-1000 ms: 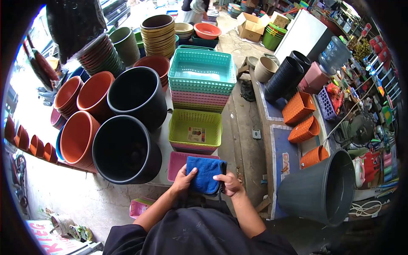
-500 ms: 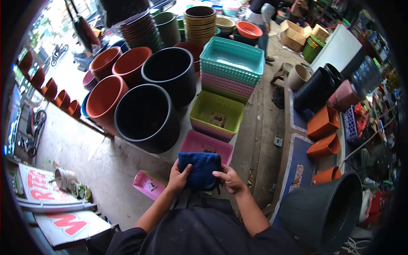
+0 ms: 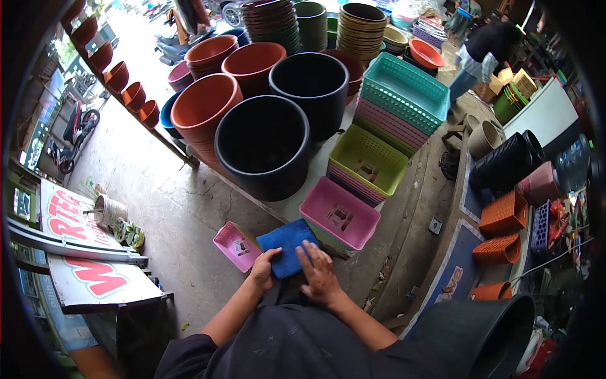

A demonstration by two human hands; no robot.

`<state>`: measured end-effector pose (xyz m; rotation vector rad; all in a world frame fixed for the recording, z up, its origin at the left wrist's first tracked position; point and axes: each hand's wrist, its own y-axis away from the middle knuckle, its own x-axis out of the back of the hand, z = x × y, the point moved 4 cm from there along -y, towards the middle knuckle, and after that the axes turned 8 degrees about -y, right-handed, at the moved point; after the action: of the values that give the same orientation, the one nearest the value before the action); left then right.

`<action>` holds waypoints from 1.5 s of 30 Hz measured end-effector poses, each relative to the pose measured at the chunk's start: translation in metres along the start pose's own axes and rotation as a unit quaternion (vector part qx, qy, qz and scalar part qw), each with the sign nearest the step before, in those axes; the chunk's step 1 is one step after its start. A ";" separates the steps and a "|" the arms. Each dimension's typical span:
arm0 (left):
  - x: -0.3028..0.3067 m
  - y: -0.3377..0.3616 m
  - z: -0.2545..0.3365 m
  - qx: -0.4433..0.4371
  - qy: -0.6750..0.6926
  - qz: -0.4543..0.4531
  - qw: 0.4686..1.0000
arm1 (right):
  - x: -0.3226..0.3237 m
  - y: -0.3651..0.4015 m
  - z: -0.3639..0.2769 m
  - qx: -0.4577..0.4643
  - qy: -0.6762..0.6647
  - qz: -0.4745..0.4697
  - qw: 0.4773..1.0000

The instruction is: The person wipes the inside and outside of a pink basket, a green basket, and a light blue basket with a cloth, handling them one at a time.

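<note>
A folded blue cloth (image 3: pixel 284 243) is held low in front of my body. My left hand (image 3: pixel 262 270) grips its left edge, thumb on top and the other fingers hidden underneath. My right hand (image 3: pixel 320 276) lies at the cloth's right side with its fingers stretched and slightly apart, the fingertips over the blue surface. Just beyond the cloth, a pink basket (image 3: pixel 341 213) with a label inside tops a short stack at the table end. Another pink basket (image 3: pixel 237 246) is to the left of the cloth, lower down.
Large black pots (image 3: pixel 262 139) and orange pots (image 3: pixel 205 107) crowd the table, beside stacks of green baskets (image 3: pixel 368 158) and teal baskets (image 3: pixel 406 88). A big dark tub (image 3: pixel 467 335) stands close on my right. White signboards (image 3: pixel 104 278) are at left. Farther back, a person (image 3: pixel 483 57) bends forward.
My right hand has let go of its pinch on the cloth's edge and spread its fingers over it. The cloth has tilted. My view has turned, shifting the scene rightward; a person appears at the back.
</note>
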<state>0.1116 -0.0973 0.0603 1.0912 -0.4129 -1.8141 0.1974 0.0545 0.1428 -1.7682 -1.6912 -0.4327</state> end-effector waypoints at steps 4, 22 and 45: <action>0.028 0.011 0.018 -0.023 0.058 0.021 0.998 | -0.013 -0.004 0.016 -0.072 -0.045 0.095 0.992; 0.175 0.011 0.030 -0.032 0.127 0.027 0.991 | -0.253 -0.078 -0.001 -0.500 -0.702 0.012 0.507; 0.411 -0.144 -0.110 0.021 0.188 0.229 0.955 | -0.443 -0.082 0.110 -0.144 0.043 -0.300 0.942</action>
<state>0.0583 -0.3565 -0.3022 1.2213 -0.4328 -1.1658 0.0453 -0.2151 -0.2030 -1.3541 -2.1729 -1.0540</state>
